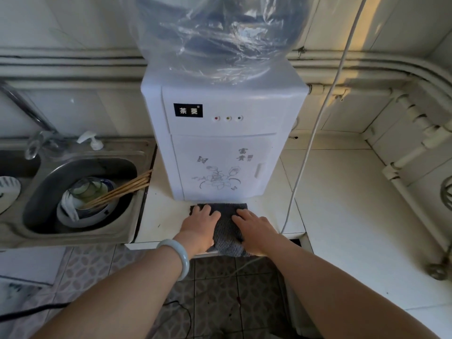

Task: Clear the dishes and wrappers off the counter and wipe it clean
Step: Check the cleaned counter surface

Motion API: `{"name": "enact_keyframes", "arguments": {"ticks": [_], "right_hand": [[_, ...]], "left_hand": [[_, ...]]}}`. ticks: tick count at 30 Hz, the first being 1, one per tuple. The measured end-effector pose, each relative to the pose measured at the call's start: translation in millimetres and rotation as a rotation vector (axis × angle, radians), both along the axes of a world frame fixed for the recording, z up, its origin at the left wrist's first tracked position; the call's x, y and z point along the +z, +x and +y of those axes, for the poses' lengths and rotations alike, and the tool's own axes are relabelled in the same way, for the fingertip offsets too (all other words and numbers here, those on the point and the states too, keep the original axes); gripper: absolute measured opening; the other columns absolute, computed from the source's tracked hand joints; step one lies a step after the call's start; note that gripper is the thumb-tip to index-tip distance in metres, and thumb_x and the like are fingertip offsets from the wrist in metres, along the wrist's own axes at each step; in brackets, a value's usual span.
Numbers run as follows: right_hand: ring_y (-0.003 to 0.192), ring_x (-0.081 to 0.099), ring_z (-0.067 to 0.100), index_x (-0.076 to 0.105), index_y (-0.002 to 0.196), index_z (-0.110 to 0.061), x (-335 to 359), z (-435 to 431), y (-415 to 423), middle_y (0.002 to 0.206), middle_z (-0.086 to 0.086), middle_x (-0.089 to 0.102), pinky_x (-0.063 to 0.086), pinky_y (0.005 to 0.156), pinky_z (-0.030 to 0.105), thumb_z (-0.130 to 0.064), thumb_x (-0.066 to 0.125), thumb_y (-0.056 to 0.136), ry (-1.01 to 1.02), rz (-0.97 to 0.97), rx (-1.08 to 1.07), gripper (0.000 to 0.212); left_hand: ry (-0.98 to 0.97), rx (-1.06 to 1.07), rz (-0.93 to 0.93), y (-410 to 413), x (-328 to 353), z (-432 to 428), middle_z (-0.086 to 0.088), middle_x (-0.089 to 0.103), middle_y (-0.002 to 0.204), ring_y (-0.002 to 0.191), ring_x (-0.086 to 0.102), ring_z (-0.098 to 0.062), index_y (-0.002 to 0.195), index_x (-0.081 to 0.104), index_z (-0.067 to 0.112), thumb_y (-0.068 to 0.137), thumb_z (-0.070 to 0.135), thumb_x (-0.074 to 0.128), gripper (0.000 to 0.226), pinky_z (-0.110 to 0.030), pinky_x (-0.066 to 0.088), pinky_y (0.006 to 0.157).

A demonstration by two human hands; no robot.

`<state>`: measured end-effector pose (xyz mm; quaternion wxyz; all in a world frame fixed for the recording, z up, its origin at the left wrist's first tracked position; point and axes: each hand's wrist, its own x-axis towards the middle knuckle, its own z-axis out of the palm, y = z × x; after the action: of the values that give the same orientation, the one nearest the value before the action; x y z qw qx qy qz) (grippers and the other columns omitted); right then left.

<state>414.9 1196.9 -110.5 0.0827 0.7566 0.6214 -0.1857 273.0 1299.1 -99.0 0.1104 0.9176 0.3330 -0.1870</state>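
Cloth (226,223): we are pressing it flat at the front edge of the surface (342,192), left grip (201,227) and right grip (254,230) side by side, both released, fingers straight. The unwiped stretch is lying toward the right-hand back corner, so the right grip is sitting nearer.

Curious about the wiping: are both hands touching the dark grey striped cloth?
Touching. The head view shows the left hand and right hand flat on the dark grey striped cloth.
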Motion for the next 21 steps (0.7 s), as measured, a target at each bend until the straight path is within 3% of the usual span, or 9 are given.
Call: {"name": "enact_keyframes", "arguments": {"ticks": [6, 10, 13, 17, 21], "right_hand": [[0.149, 0.002, 0.023, 0.023, 0.151, -0.021, 6.4, -47.4, 8.9, 0.162, 0.004, 0.009, 0.010, 0.120, 0.044, -0.018, 0.055, 0.093, 0.146, 0.069, -0.159, 0.066], [0.149, 0.002, 0.018, 0.026, 0.150, -0.024, 7.6, -108.6, 41.0, 0.162, -0.002, 0.010, 0.008, 0.120, 0.040, -0.020, 0.047, 0.097, 0.189, 0.048, -0.387, 0.056], [0.149, 0.004, 0.019, 0.026, 0.150, -0.022, 15.3, -152.3, 64.3, 0.162, -0.001, 0.012, 0.011, 0.119, 0.039, -0.024, 0.042, 0.100, 0.124, 0.026, -0.490, 0.053], [0.145, 0.021, 0.019, 0.033, 0.148, -0.020, 18.7, -210.2, 79.9, 0.157, -0.001, 0.026, 0.019, 0.117, 0.039, -0.031, 0.040, 0.101, -0.025, 0.092, -0.592, 0.049], [0.148, 0.012, 0.014, 0.029, 0.151, -0.023, 4.2, -260.9, 82.6, 0.161, -0.009, 0.016, 0.014, 0.121, 0.033, -0.029, 0.043, 0.100, -0.019, 0.219, -0.683, 0.053]], "left_hand": [[-0.113, 0.065, 0.073, 5.6, 4.5, 0.8, -0.005, 0.031, 0.140, 0.130, 0.030, -0.028, 0.145, 0.028, 0.023, 0.087, 0.030, 0.063, 0.068, -0.040, 0.042, 0.102], [-0.052, 0.102, 0.171, 36.7, 22.4, -22.9, -0.009, 0.034, 0.142, 0.130, 0.034, -0.031, 0.143, 0.032, 0.016, 0.091, 0.023, 0.051, 0.055, -0.044, 0.036, 0.105], [0.016, 0.032, 0.087, 76.1, 37.6, -57.4, -0.007, 0.038, 0.141, 0.130, 0.037, -0.028, 0.137, 0.039, 0.016, 0.092, 0.021, 0.052, 0.048, -0.040, 0.037, 0.104], [-0.058, -0.131, -0.101, 124.8, 41.2, -111.9, -0.005, 0.051, 0.121, 0.111, 0.050, -0.024, 0.117, 0.057, 0.014, 0.093, 0.013, 0.049, 0.025, -0.033, 0.045, 0.092], [-0.215, -0.215, -0.243, 157.1, 33.1, -155.2, 0.005, 0.063, 0.097, 0.084, 0.055, -0.013, 0.095, 0.066, 0.026, 0.096, 0.017, 0.047, 0.021, -0.026, 0.048, 0.079]]}}
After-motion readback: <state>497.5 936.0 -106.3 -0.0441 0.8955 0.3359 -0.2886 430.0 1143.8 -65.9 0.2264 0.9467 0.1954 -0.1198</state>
